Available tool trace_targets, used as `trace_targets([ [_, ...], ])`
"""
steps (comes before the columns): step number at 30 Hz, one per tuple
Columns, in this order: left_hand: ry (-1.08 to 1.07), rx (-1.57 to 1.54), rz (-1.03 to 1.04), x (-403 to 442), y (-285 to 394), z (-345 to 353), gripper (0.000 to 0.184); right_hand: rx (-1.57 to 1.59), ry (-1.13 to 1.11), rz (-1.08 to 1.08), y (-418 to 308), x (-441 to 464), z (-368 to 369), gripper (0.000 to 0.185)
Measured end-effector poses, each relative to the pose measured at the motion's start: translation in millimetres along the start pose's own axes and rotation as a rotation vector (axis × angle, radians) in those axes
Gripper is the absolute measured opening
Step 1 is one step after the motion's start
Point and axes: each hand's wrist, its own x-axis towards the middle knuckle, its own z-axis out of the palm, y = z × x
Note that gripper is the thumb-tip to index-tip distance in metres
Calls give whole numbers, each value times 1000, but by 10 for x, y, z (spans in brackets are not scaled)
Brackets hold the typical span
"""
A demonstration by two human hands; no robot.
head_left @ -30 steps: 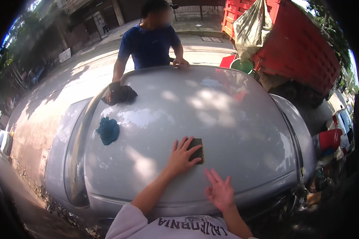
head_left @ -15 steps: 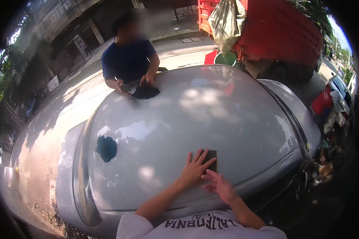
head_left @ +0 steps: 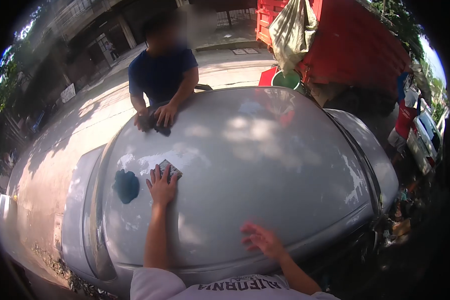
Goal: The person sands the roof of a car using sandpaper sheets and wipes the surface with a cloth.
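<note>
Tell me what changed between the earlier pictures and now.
The left hand moved the flat pad leftward and farther out across the car roof, beside the teal cloth. The co-worker's hands are now both at the dark cloth. Unchanged: the teal cloth's place, and the right hand empty.

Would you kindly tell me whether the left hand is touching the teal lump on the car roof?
Apart: the head view shows a strip of bare car roof between the left hand and the teal lump.
</note>
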Motion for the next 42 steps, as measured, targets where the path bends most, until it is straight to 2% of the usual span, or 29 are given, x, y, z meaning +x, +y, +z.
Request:
trace_targets([
  [3, 1, 18, -58, -174, -321, -93, 58, 85, -48, 30, 19, 22, -82, 55],
  [6, -21, 48, -208, -699, -450, -378, 59, 147, -96, -1, 93, 60, -140, 56],
  [9, -8, 52, -245, -1314, -751, -523, 58, 177, -115, -2, 45, 74, -155, 57],
  [12, -19, 124, -377, -1724, -1082, -708, 57, 241, -162, 53, -32, 111, -191, 58],
  [14, 36, 87, -593, -1887, -1493, -783, 58, 249, -277, 151, -148, 112, -230, 59],
  [15, 31, 98, -613, -1934, -1670, -813, 58, 254, -291, 169, -105, 116, -275, 59],
  [17, 107, 92, -708, -1932, -1906, -729, 60, 301, -505, 137, -24, 215, -421, 66],
  [18, 111, 96, -711, -1870, -1850, -654, 60, 303, -511, 136, -28, 239, -432, 66],
  [20, 99, 225, -902, -1636, -1409, -522, 64, 264, -575, 188, -40, 268, -432, 68],
  [24, 22, 109, -227, -1397, 116, -232, 70, 282, -565, 163, -62, 230, -433, 68],
  [26, -30, 15, 144, -1304, 909, 29, 71, 258, -433, 145, -141, 156, -352, 63],
  [30, -147, -94, 769, -1149, 2379, 725, 73, 205, -250, 58, 3, -2, -243, 68],
  [31, -161, -83, 883, -1109, 2702, 877, 72, 113, -64, -8, -8, -79, -194, 68],
  [32, -200, -97, 914, -1100, 2999, 956, 72, 15, 120, -77, -17, -135, -154, 68],
  [33, -214, -126, 941, -1083, 3247, 1080, 72, 79, 289, -148, 40, -164, -140, 59],
  [36, -278, -142, 878, -711, 3694, 1347, 73, -97, 362, -156, 273, -404, -425, 48],
  [37, -252, -122, 780, -498, 3705, 1397, 74, -115, 376, -158, 237, -518, -494, 48],
  [39, -219, -99, 579, -29, 3478, 1314, 73, -250, 539, -219, 121, -788, -606, 41],
  [41, -174, -63, 397, 456, 2894, 1202, 73, -450, 842, -193, 215, -1021, -898, 38],
  [42, -160, -21, 326, 660, 2530, 1082, 73, -490, 956, -248, 297, -1091, -1103, 37],
])
